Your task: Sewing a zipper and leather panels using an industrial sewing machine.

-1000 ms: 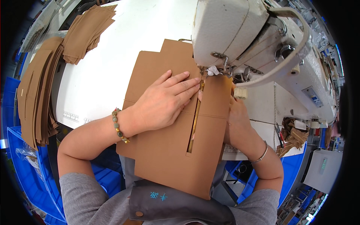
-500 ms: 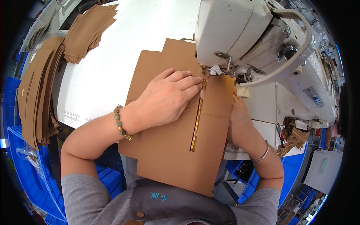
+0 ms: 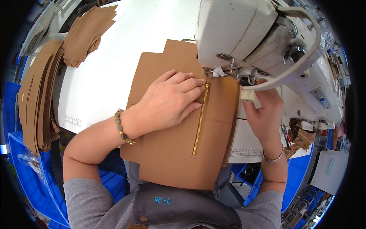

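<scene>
A brown leather-like panel [image 3: 175, 160] with stepped corners lies under the head of a white sewing machine [image 3: 236, 34]. A gold-toothed zipper [image 3: 200, 122] runs lengthwise in its slot. My left hand [image 3: 173, 99] rests flat on the panel left of the zipper, fingertips close to the presser foot area; it is open. My right hand [image 3: 267, 112] is raised off the panel beside the machine head, by the curved guard bar [image 3: 305, 65] and a cream cylindrical part [image 3: 247, 95]. Its thumb and fingers are apart, the fingertips partly hidden behind the bar.
Stacks of brown pieces [image 3: 38, 99] hang over the white table's left edge, with more brown strips [image 3: 87, 34] behind them. Brown scraps [image 3: 301, 133] and red-handled snips [image 3: 286, 135] lie at the right. Blue bins [image 3: 32, 179] stand below the table.
My right hand has come out from the panel's right edge and moved up and right to the machine head. The zipper slot looks flatter; my left hand has stayed nearly in place.
</scene>
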Demonstrator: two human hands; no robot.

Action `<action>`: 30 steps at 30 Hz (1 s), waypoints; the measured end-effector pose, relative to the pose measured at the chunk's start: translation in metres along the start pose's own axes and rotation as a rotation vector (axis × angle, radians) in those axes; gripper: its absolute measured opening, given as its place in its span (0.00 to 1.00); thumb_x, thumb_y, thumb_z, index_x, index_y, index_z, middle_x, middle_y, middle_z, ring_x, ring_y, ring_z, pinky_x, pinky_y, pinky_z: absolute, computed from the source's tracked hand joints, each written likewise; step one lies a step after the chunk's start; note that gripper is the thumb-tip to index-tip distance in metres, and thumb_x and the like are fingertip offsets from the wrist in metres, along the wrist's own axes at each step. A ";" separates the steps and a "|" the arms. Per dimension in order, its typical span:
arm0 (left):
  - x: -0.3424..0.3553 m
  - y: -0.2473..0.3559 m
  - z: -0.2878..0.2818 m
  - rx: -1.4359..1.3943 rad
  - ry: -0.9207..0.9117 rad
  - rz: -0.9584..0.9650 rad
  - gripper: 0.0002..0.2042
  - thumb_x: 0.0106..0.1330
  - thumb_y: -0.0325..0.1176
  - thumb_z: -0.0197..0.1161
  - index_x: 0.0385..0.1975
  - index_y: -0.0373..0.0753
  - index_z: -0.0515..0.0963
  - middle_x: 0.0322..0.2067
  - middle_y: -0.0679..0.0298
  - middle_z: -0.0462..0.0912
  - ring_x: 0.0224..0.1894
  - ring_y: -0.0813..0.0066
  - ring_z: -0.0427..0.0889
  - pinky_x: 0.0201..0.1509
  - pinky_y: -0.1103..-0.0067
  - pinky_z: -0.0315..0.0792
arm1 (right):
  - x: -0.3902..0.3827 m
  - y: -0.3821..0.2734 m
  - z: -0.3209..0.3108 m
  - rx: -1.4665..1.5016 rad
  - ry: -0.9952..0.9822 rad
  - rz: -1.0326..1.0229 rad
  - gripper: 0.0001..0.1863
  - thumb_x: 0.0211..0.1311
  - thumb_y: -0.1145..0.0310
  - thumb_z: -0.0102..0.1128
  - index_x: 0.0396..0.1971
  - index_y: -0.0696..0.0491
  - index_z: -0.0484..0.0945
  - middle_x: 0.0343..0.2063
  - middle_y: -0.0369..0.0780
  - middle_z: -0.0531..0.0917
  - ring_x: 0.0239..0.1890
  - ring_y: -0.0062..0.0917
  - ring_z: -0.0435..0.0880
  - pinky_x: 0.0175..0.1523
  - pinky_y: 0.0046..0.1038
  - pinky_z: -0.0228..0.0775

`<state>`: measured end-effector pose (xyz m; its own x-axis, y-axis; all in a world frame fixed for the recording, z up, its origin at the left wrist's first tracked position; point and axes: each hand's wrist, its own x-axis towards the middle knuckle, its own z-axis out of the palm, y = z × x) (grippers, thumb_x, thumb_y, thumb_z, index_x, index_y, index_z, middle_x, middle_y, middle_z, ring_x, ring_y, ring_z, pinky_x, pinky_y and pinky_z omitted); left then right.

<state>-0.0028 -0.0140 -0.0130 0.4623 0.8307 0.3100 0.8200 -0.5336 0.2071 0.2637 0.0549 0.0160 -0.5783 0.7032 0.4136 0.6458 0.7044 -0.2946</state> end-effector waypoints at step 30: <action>0.005 0.006 -0.002 -0.008 0.037 -0.011 0.22 0.66 0.45 0.69 0.55 0.37 0.81 0.54 0.62 0.84 0.52 0.60 0.80 0.66 0.65 0.73 | -0.009 -0.011 0.041 0.015 -0.190 -0.265 0.34 0.61 0.47 0.69 0.63 0.51 0.79 0.63 0.41 0.81 0.58 0.41 0.79 0.73 0.48 0.61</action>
<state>0.0036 -0.0131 -0.0089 0.4405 0.8302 0.3417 0.8221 -0.5260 0.2180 0.2417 0.0450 -0.0199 -0.8088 0.5000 0.3095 0.4542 0.8655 -0.2114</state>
